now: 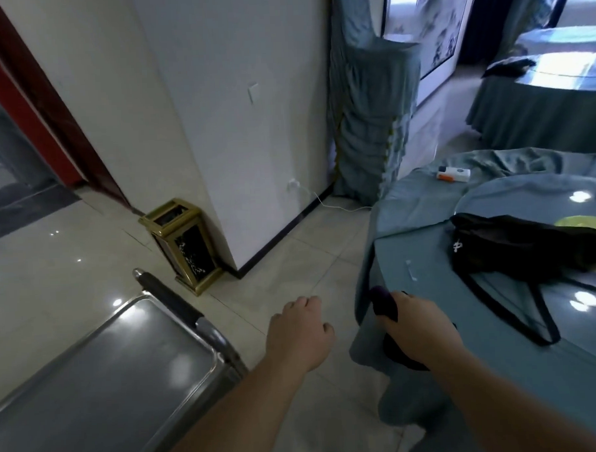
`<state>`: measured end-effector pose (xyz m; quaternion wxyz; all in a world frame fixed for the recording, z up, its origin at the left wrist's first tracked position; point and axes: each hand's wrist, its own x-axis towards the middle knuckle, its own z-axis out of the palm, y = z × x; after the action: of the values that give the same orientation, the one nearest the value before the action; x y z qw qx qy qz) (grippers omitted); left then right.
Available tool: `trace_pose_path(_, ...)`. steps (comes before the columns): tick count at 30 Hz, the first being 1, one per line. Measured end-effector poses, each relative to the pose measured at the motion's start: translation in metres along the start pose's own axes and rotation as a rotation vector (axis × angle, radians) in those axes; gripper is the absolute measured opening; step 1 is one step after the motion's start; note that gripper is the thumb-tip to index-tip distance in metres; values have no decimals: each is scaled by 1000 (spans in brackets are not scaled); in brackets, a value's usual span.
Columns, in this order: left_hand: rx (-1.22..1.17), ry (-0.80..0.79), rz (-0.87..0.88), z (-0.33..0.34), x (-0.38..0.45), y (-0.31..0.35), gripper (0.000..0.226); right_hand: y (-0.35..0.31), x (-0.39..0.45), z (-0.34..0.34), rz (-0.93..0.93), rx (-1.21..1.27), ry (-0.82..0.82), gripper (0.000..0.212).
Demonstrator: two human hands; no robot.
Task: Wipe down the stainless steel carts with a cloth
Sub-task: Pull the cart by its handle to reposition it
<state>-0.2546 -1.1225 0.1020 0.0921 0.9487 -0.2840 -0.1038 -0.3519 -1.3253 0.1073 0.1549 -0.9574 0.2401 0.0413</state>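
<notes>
My right hand (pixel 416 326) gripped a dark purple cloth (pixel 384 305), bunched up at the edge of the round table (pixel 464 382) with its blue-green covering. My left hand (pixel 298 334) hung over the tiled floor with the fingers loosely curled, holding nothing as far as I could tell. The stainless steel cart (pixel 102 378) stood just left of it, handle (pixel 170 298) toward the gold bin (pixel 182 243). A black bag (pixel 513 245) lay on the table.

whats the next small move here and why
Probably swing the right hand, which grips the dark cloth by the edge of the draped table, leftward onto the steel cart top. The cart's top has no cloth on it yet, and the left hand hovers empty between cart and table.
</notes>
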Motion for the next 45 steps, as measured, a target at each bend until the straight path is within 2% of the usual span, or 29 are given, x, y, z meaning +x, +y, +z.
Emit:
trace_pose_path(9, 19, -12, -59, -2, 158, -35, 49, -7, 153, 8, 18, -10, -30, 28)
trace_pose_path(16, -16, -21, -30, -16, 315, -103, 50, -60, 319, 4, 32, -80, -65, 24)
trace_pose_path(21, -24, -13, -81, -46, 396, -166, 51, -119, 420, 1, -11, -101, -103, 23)
trace_pose_path(27, -62, 12, -241, -61, 464, -246, 48, -208, 546, 13, -206, -158, -202, 24)
trace_pose_path(36, -109, 80, -614, -109, 571, -365, 44, -363, 733, 32, -663, -242, -264, 30)
trace_pose_path(40, -194, 136, -802, -131, 590, -394, 53, -440, 788, 35, -840, -266, -319, 27)
trace_pose_path(43, -243, 90, -917, -136, 580, -419, 60, -491, 799, 51, -963, -276, -385, 23)
trace_pose_path(45, -243, 64, -1021, -138, 567, -446, 60, -528, 797, 66, -1074, -310, -413, 29)
